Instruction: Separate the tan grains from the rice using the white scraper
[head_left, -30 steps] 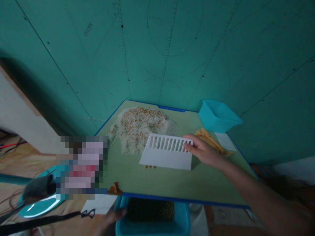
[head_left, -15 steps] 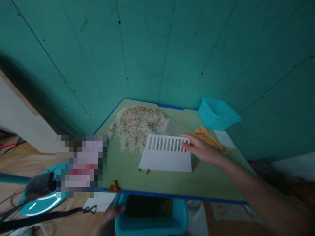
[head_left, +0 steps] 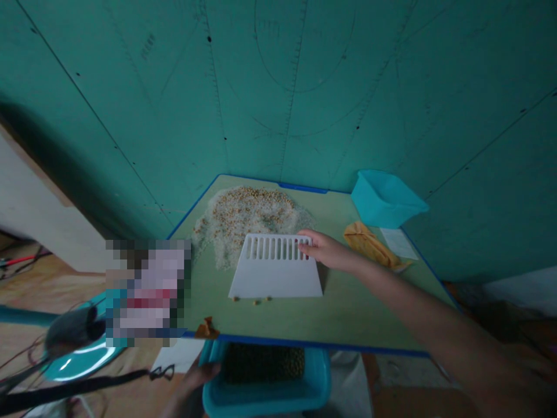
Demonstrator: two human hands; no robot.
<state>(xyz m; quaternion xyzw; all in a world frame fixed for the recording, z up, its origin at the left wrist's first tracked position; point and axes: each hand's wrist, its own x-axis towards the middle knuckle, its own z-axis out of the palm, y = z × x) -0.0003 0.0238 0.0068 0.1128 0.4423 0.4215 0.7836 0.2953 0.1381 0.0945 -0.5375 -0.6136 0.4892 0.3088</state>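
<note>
Head view, right hand (head_left: 324, 249): fingers clamped on the upper right corner of the white slotted scraper (head_left: 276, 278).
Scraper position: tilted, middle of the table (head_left: 369, 313), with loose beans (head_left: 256, 302) along its near edge.
Left hand (head_left: 202, 377): at the left rim of the near blue tub (head_left: 265, 400); I cannot tell whether it grips.
Far left: pile of beans and white grains (head_left: 252, 212).
Far right: blue bin (head_left: 376, 209), orange cloth (head_left: 372, 247) just nearer.

Your right hand (head_left: 314, 248) is gripping a slotted white panel (head_left: 276, 281) over the tabletop (head_left: 369, 313), beans (head_left: 255, 302) lying at its near edge, as your left hand (head_left: 202, 374) is touching a blue tub (head_left: 265, 402).
</note>
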